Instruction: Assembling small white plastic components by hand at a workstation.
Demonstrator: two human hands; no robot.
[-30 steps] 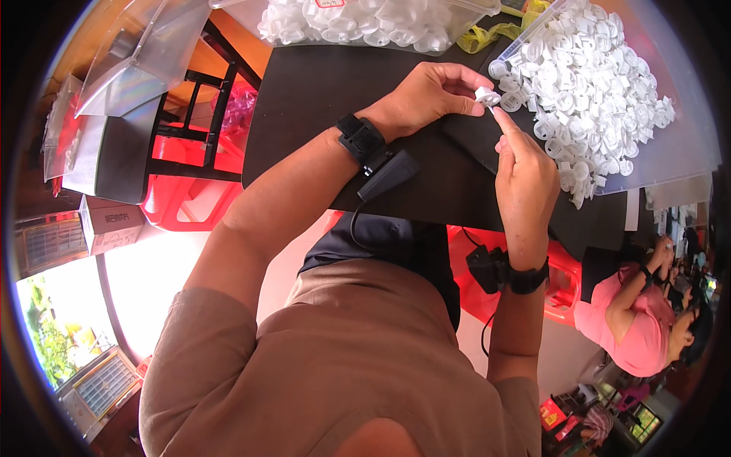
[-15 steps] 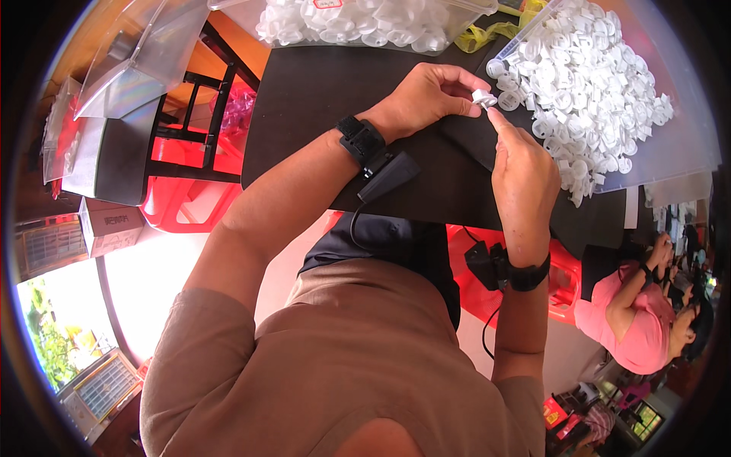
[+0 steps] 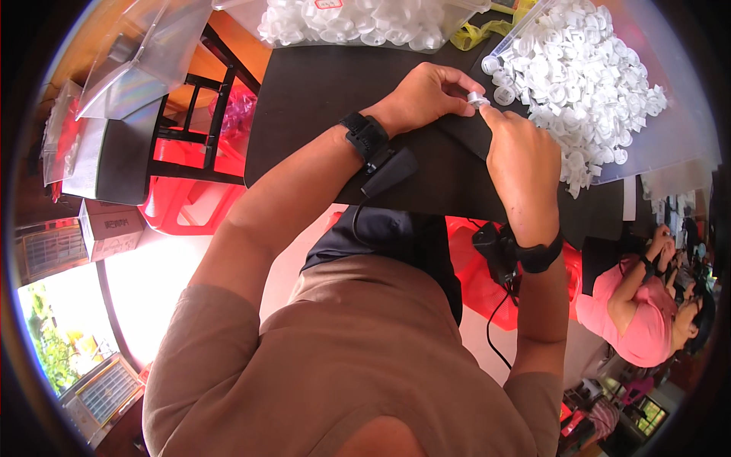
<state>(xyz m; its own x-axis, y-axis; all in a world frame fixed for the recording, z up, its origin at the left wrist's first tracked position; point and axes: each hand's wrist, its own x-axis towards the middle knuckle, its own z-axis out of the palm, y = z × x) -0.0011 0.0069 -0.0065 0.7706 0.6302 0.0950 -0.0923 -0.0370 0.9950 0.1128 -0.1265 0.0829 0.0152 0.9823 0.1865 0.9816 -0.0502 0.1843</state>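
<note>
View from the head camera, the only one I have: the left hand [image 3: 426, 95] has its grip nearly closed, thumb and forefinger pinching a small white piece [image 3: 476, 99] above the far right part of the dark table [image 3: 327, 84]. The right hand [image 3: 525, 156] is just on the near side of it, index fingertip against or right beside the piece's near edge; its thumb is hidden, so I can't tell whether that grip has hold of anything. To the right, a large heap of white pieces [image 3: 579, 84] lies in a clear bin [image 3: 647, 152], close to the fingers. At the table's far edge, another clear bin [image 3: 461, 14] holds more white pieces [image 3: 350, 27]. I'd judge this one piece partway through handling; which bin holds finished ones, if either, I can't tell.
</note>
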